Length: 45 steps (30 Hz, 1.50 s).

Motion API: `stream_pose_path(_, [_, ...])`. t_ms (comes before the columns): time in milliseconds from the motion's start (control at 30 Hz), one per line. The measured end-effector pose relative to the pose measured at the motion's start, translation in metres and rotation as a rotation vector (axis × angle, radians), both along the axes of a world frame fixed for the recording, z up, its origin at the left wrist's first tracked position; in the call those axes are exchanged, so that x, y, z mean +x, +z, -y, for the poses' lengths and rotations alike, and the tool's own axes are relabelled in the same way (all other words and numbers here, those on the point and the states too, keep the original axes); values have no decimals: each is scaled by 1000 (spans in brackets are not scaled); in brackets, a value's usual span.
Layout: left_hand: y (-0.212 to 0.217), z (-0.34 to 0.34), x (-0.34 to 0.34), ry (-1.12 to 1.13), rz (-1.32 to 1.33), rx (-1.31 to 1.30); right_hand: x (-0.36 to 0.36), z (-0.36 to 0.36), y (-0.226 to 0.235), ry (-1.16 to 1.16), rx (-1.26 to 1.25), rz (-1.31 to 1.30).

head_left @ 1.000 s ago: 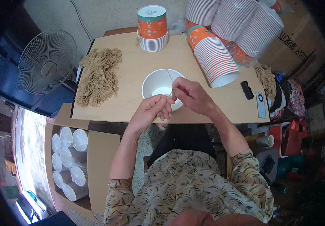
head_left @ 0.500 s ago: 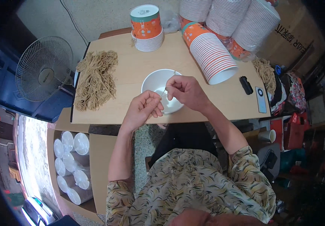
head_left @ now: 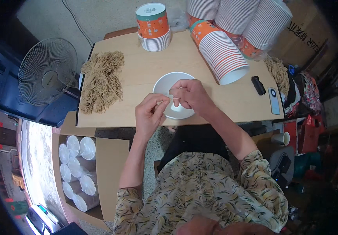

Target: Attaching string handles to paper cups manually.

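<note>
Both hands meet over a white paper bowl (head_left: 165,78) near the front edge of the table. My left hand (head_left: 150,111) pinches with thumb and forefinger, its fingertips at the bowl's near left side. Close beside it, my right hand (head_left: 194,97) is closed, fingers curled and knuckles over the bowl. Between the fingertips is a thin pale strand, mostly hidden by the fingers and too fine to make out well. On the left of the table lies a heap of tan twisted cords (head_left: 102,84).
An orange and white bowl stack (head_left: 153,29) stands upside down at the back. Another bowl stack (head_left: 222,53) lies to the right, near bagged stacks (head_left: 237,15). A black object (head_left: 258,85) and a phone (head_left: 274,101) lie far right. A fan (head_left: 48,74) and a carton (head_left: 112,176) are left.
My fingertips have come closer together, and the strand between them shows less. My left fingers are drawn into a tighter pinch. The whole view has shifted slightly.
</note>
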<state>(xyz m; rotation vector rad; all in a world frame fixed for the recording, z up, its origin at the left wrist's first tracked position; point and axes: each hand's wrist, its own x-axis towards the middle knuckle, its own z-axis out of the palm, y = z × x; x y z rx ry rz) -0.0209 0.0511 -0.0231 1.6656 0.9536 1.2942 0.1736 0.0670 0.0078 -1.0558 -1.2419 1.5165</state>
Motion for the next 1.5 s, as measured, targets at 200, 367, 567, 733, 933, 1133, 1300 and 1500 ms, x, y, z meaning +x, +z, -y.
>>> stream_pose_path(200, [-14,4,6,107,72,76,-6,6,-9,23,14,-39])
stream_pose_path(367, [-11,8,10,174,70,72,-6,9,-6,0,5,38])
stream_pose_path(567, [-21,5,10,211,-65,427,-2,5,-5,64,-53,17])
stream_pose_path(733, [-12,9,12,193,-137,306,6,1,-5,64,-112,71])
stream_pose_path(933, [17,12,3,-14,259,-464,13,10,-9,-231,451,342])
stream_pose_path(1133, [12,14,5,-13,315,-585,-8,57,-16,-314,619,498])
stream_pose_path(1300, [7,15,12,-31,343,-569,-12,54,-29,-421,769,498])
stream_pose_path(1500, [5,14,12,-62,349,-585,-8,51,-31,-391,711,486])
